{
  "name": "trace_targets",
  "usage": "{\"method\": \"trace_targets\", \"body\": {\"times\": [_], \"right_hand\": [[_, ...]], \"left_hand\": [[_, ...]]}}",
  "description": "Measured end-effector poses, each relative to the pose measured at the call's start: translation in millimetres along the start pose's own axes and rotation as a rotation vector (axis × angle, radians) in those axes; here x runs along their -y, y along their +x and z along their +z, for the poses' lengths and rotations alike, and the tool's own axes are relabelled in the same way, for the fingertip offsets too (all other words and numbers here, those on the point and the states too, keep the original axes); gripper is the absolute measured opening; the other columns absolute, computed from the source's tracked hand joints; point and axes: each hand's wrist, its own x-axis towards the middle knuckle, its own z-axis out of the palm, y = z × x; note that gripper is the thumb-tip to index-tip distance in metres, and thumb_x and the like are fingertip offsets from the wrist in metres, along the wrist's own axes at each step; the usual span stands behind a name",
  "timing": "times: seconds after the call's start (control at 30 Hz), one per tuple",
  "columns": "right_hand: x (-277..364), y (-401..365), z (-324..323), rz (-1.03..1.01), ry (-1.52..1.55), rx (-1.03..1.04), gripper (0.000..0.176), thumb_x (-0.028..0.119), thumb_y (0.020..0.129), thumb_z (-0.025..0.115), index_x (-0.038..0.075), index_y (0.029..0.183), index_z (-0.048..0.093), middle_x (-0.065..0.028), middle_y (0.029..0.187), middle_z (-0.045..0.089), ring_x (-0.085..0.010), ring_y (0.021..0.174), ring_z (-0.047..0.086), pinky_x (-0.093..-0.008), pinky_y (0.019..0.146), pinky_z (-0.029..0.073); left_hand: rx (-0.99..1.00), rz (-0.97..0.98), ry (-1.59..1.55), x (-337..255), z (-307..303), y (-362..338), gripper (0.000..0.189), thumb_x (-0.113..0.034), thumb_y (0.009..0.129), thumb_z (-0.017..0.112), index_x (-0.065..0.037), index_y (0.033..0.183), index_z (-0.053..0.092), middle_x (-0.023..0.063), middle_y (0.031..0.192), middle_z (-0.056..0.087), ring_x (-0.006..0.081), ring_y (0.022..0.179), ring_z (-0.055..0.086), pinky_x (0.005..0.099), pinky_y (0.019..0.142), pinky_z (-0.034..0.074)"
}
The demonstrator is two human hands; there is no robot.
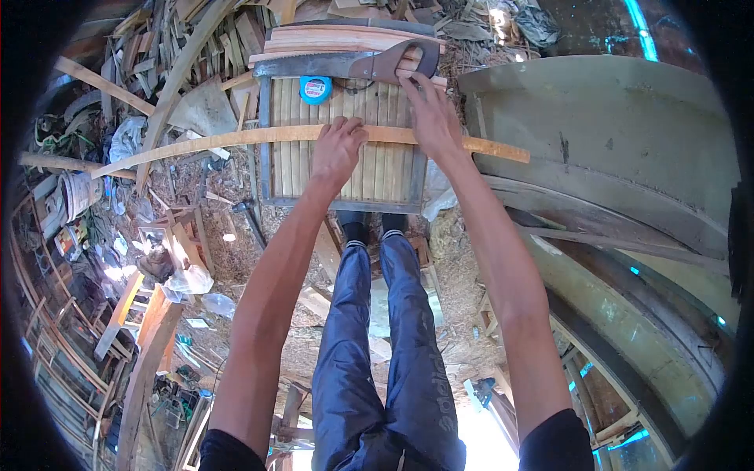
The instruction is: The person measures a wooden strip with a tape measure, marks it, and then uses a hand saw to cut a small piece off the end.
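A long, thin wooden strip [259, 135] lies crosswise over a slatted wooden bench top [377, 177], both ends sticking out past its sides. My left hand [339, 149] is closed over the middle of the strip, fingers curled on its far edge. Beyond the strip, a handsaw [357, 66] rests along the far side of the bench, its brown handle to the right. My right hand [432, 118] reaches over the strip with fingers stretched out, fingertips at the saw handle; I see no grip around it. A blue tape measure [316, 89] sits between saw and strip.
Several wooden strips [345, 35] lie behind the saw. Offcuts [236, 47] pile up at the far left, with a curved plank [174, 94] leaning there. A large grey-green curved panel [605, 118] stands close on the right. Shavings and scraps litter the ground.
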Motion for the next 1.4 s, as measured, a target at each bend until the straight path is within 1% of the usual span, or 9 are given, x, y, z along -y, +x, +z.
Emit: {"method": "trace_targets", "body": {"times": [0.17,0.23,0.53,0.73,0.93,1.0,1.2,1.3,1.4], "right_hand": [[5,23,19,-0.040,-0.345,0.032,0.027,0.010,0.085,0.048,0.007,0.109,0.061,-0.0051,0.111,0.057,-0.0254,0.108,0.051,-0.0409,0.088,0.040],[7,25,19,-0.048,-0.378,0.169,0.028,0.012,0.082,0.058,0.011,0.109,0.063,-0.0053,0.108,0.059,-0.0245,0.104,0.051,-0.0404,0.089,0.038],[62,-26,36,-0.137,-0.052,-0.020,0.020,0.018,0.074,0.067,0.008,0.090,0.060,-0.0074,0.090,0.056,-0.0255,0.096,0.052,-0.0429,0.085,0.037],[64,-39,51,-0.076,-0.074,0.029,0.029,0.016,0.072,0.073,0.009,0.097,0.061,-0.0085,0.092,0.056,-0.0295,0.099,0.051,-0.0441,0.084,0.037],[66,-40,55,-0.012,-0.118,0.037,0.033,0.018,0.072,0.074,0.008,0.099,0.058,-0.0086,0.095,0.056,-0.0288,0.099,0.051,-0.0440,0.086,0.036],[66,-40,57,-0.003,-0.120,0.048,0.033,0.020,0.073,0.073,0.008,0.100,0.057,-0.0087,0.096,0.056,-0.0285,0.100,0.051,-0.0443,0.087,0.036],[73,-43,50,0.056,-0.091,0.019,0.033,0.023,0.078,0.070,0.008,0.104,0.056,-0.0093,0.100,0.058,-0.0280,0.099,0.052,-0.0438,0.089,0.034],[80,-47,47,0.079,-0.051,-0.035,0.030,0.021,0.080,0.066,0.007,0.105,0.056,-0.0100,0.102,0.058,-0.0275,0.101,0.052,-0.0440,0.091,0.033],[80,-53,41,0.057,0.003,-0.089,0.026,0.017,0.082,0.062,0.007,0.105,0.056,-0.0109,0.105,0.057,-0.0272,0.102,0.052,-0.0444,0.093,0.033]], "left_hand": [[-0.009,-0.003,-0.024,3,0,1,0.008,-0.008,0.077,0.065,-0.008,0.084,0.069,0.0029,0.102,0.065,0.0244,0.099,0.059,0.0376,0.082,0.047],[-0.014,-0.011,-0.042,4,2,1,0.008,-0.008,0.076,0.066,-0.008,0.083,0.069,0.0029,0.100,0.065,0.0248,0.098,0.059,0.0378,0.082,0.048],[-0.134,-0.030,-0.239,20,9,-8,0.009,-0.001,0.074,0.067,-0.005,0.082,0.065,0.0062,0.092,0.064,0.0266,0.093,0.060,0.0387,0.079,0.051],[-0.233,-0.041,-0.390,26,6,-19,0.014,0.005,0.075,0.066,-0.003,0.085,0.063,0.0118,0.094,0.060,0.0296,0.089,0.059,0.0403,0.078,0.050],[-0.383,-0.278,-0.403,38,4,-1,0.039,-0.002,0.075,0.068,-0.009,0.111,0.057,0.0168,0.106,0.054,0.0333,0.101,0.054,0.0428,0.085,0.045],[-0.598,-0.343,-0.216,46,-1,19,0.051,-0.009,0.071,0.072,-0.008,0.118,0.054,0.0175,0.115,0.050,0.0410,0.102,0.051,0.0479,0.090,0.041],[-0.240,-0.132,-0.054,93,-4,48,0.063,-0.015,0.064,0.078,-0.007,0.121,0.053,0.0186,0.125,0.049,0.0403,0.104,0.052,0.0488,0.095,0.038],[-0.125,-0.224,-0.067,95,-16,51,0.064,-0.022,0.065,0.080,-0.007,0.121,0.054,0.0171,0.114,0.058,0.0360,0.103,0.054,0.0467,0.091,0.039],[-0.337,-0.262,-0.074,79,-22,32,0.053,-0.025,0.062,0.078,-0.005,0.108,0.060,0.0159,0.100,0.062,0.0322,0.096,0.056,0.0443,0.087,0.040]]}}
